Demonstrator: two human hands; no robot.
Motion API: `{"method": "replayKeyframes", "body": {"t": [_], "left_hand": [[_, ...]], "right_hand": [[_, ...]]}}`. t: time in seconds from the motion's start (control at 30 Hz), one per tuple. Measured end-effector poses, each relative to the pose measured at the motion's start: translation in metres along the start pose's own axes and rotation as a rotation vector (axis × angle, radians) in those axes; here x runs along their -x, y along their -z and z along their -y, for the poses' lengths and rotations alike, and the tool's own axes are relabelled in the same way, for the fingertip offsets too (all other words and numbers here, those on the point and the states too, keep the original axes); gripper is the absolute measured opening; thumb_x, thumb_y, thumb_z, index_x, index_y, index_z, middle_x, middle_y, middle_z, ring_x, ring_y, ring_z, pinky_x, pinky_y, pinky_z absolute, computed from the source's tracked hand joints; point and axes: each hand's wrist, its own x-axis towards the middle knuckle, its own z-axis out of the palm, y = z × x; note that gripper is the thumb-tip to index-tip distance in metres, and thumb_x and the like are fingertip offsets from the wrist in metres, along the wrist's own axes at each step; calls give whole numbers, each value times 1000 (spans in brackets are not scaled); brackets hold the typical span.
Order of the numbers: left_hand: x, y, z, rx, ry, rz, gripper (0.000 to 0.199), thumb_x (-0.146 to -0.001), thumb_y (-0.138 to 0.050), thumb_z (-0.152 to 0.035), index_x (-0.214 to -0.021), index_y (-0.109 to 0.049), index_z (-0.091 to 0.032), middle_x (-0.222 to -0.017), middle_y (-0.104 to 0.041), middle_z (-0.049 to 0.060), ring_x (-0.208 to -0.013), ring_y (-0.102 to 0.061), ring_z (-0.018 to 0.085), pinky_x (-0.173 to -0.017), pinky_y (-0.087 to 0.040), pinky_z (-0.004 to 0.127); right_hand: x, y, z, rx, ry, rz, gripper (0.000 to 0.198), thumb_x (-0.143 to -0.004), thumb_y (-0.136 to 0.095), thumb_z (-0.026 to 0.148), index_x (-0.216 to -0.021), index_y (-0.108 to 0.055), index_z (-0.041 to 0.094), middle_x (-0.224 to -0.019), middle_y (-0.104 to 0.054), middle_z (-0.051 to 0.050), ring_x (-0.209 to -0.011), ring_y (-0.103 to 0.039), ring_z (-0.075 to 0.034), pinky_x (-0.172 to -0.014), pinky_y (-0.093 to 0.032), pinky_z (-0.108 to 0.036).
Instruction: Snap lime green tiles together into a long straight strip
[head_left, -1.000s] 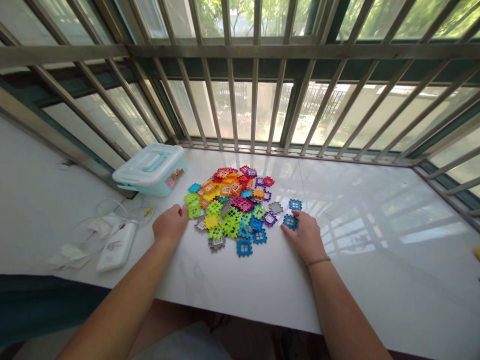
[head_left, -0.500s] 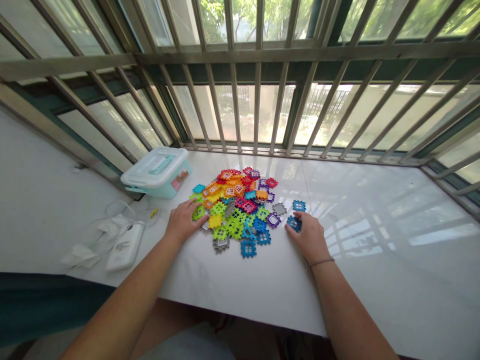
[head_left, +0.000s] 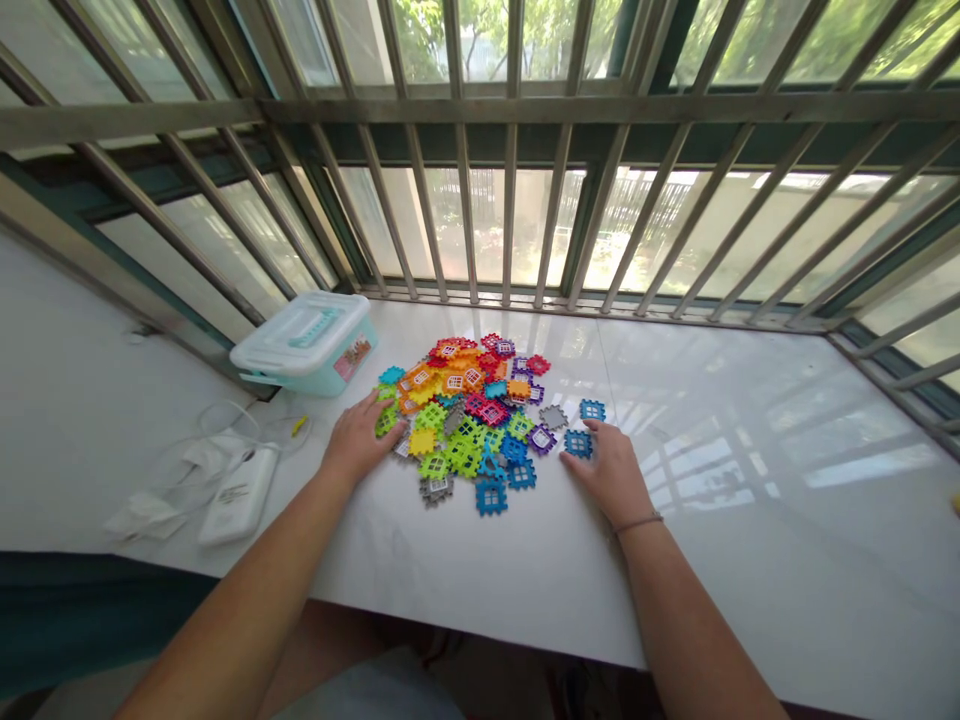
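Interlocking plastic building tiles [head_left: 463, 445] lie in a loose pile of many colours, several with window-shaped centres. At the pile's left edge rests my left hand [head_left: 357, 440], fingers spread over green tiles [head_left: 388, 418]; its thumb is near a yellow tile [head_left: 422, 441]. To the right of the pile, my right hand [head_left: 615, 470] has its thumb and forefinger apart around a blue window tile [head_left: 578, 444] that lies flat on the surface. Whether the fingertips touch it I cannot tell. Another blue tile [head_left: 592, 410] sits just behind that one.
A lidded light-blue box [head_left: 304, 345] stands at the back left. Nearer on the left are a white power strip [head_left: 238, 497], cables and crumpled tissue [head_left: 146, 514]. Metal window bars [head_left: 510, 220] rise behind the white glossy surface [head_left: 480, 570].
The right hand's fingers have loosened around the blue tile, which shows more fully. My left hand stays at the pile's edge. The whole view has shifted slightly.
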Motion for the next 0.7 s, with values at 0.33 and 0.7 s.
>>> {"method": "replayKeyframes", "body": {"t": [0.33,0.7], "left_hand": [[0,2,-1,32,11,-21,62,-104,-52,-63,-148,-64,-22,-170,-51,14,-156,-49,31,-130,-35,43],[0,4,-3,33,28,-12,64,-104,-50,-66,-148,-64,-22,-170,-51,13,-156,-49,30,-130,-35,41]], "right_hand": [[1,0,0,3,-80,0,61,-93,-73,53,-142,-58,19,-121,-73,-14,-114,-66,-35,-105,-52,-52],[1,7,1,3,-82,0,62,-92,-71,54,-142,-57,20,-115,-74,-13,-110,-67,-34,-103,-52,-51]]}}
